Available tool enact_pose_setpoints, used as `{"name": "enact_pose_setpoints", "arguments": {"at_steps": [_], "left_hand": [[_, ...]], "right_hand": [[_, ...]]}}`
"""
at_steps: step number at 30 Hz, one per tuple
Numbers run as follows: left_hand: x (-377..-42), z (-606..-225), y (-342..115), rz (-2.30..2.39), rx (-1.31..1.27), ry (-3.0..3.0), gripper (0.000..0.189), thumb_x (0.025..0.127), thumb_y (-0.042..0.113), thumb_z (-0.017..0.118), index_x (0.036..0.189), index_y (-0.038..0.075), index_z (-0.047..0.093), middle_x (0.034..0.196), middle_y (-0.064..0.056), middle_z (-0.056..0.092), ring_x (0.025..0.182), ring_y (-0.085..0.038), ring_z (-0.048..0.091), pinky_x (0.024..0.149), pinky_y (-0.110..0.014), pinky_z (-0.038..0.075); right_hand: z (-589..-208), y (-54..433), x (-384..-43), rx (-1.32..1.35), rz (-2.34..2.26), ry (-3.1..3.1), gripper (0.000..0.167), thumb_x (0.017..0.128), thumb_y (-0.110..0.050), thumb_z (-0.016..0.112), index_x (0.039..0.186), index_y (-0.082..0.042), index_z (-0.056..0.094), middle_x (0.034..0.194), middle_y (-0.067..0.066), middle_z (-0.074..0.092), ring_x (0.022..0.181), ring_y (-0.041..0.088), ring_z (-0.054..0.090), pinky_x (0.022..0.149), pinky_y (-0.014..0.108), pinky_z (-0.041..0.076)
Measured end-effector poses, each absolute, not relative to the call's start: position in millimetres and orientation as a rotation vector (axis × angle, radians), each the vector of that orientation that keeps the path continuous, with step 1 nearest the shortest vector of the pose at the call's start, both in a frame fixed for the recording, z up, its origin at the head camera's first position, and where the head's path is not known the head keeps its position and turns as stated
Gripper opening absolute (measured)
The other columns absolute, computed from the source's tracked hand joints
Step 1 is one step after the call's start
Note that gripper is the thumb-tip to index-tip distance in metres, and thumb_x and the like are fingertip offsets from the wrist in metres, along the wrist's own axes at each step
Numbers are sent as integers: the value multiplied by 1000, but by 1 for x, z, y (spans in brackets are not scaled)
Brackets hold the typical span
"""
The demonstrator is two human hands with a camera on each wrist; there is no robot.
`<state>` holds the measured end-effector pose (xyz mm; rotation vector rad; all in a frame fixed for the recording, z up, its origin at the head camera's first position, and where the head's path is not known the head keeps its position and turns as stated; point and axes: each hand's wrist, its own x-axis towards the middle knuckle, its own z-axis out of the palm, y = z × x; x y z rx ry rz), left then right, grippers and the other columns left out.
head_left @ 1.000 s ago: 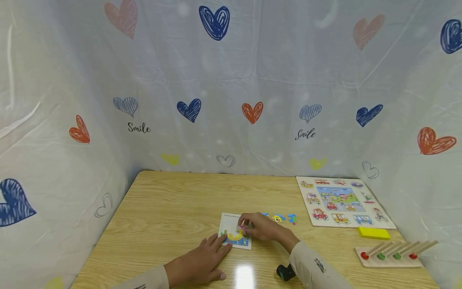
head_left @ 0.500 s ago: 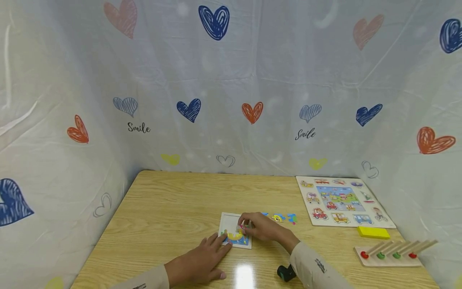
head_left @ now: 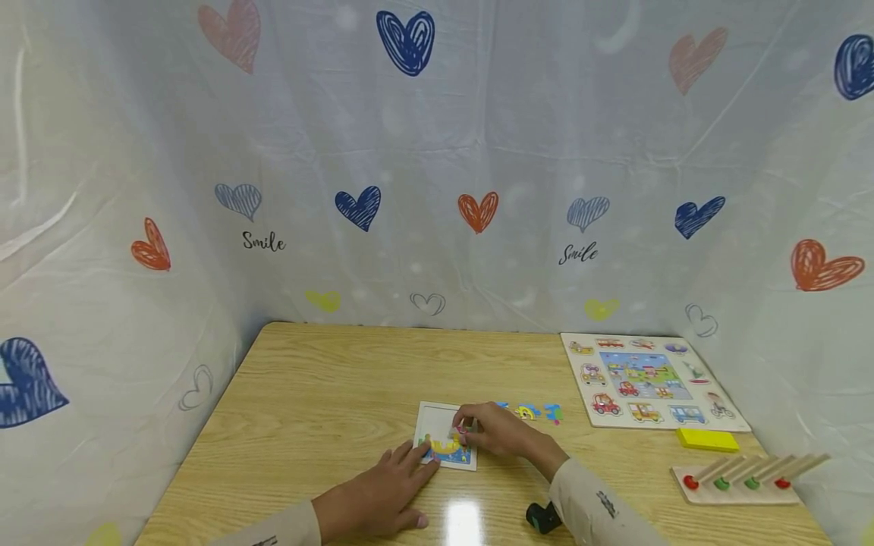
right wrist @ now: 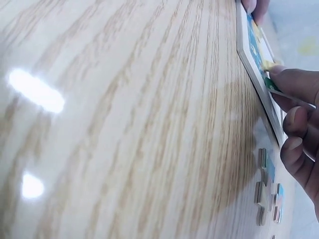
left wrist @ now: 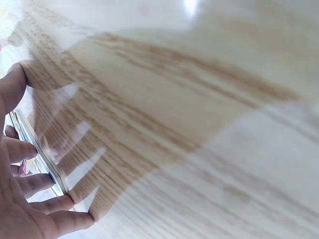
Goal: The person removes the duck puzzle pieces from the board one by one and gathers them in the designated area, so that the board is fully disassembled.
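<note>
A small framed jigsaw puzzle lies at the front middle of the table, its lower part filled with a blue and yellow picture, its upper part bare white. My left hand rests with spread fingers on its lower left corner, fingertips over the frame's edge in the left wrist view. Over the puzzle's right side, my right hand pinches a puzzle piece between thumb and forefinger. Green shows on that piece in the right wrist view, close over the board; the fingers hide most of it.
Several loose puzzle pieces lie just beyond the right hand. Farther right are a large vehicle puzzle board, a yellow block and a wooden stand with slanted pegs. A black object sits beside the right sleeve.
My right fingertips have shifted very slightly to the right over the puzzle, with the piece still pinched. The left hand stays where it was.
</note>
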<state>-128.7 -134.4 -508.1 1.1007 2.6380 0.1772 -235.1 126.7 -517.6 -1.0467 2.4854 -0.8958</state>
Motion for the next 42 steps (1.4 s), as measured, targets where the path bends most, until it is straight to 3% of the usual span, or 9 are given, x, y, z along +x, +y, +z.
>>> {"name": "enact_pose_setpoints", "arguments": {"at_steps": [10, 15, 24, 42], "left_hand": [[-129, -506, -131, 143, 1116, 2650, 76, 99, 59, 50, 157, 13, 31, 163, -20, 26, 144, -47, 35, 102, -61, 47], [-130, -503, -121, 70, 1194, 2690, 74, 99, 59, 51, 154, 12, 35, 161, -17, 31, 142, -42, 40, 102, -53, 49], [-130, -509, -107, 2, 1383, 2702, 70, 102, 58, 44, 153, 10, 38, 160, -12, 36, 143, -37, 41, 114, -44, 41], [-130, -506, -105, -23, 1406, 2687, 71, 103, 57, 41, 153, 7, 37, 160, -15, 37, 142, -39, 42, 113, -46, 41]], "right_hand": [[-518, 128, -237, -1036, -913, 2459, 12, 97, -18, 68, 109, -20, 68, 92, -9, 69, 77, 0, 59, 70, 21, 50], [-520, 129, -238, -1025, -928, 2451, 12, 98, -18, 68, 110, -21, 68, 92, -9, 68, 76, 0, 59, 69, 21, 50], [-520, 129, -238, -1012, -935, 2446, 20, 98, -19, 67, 117, -19, 69, 93, -8, 68, 76, 0, 59, 70, 21, 50], [-517, 134, -242, -984, -1089, 2321, 21, 100, -16, 65, 120, -16, 68, 96, -2, 66, 79, 5, 60, 70, 23, 52]]}}
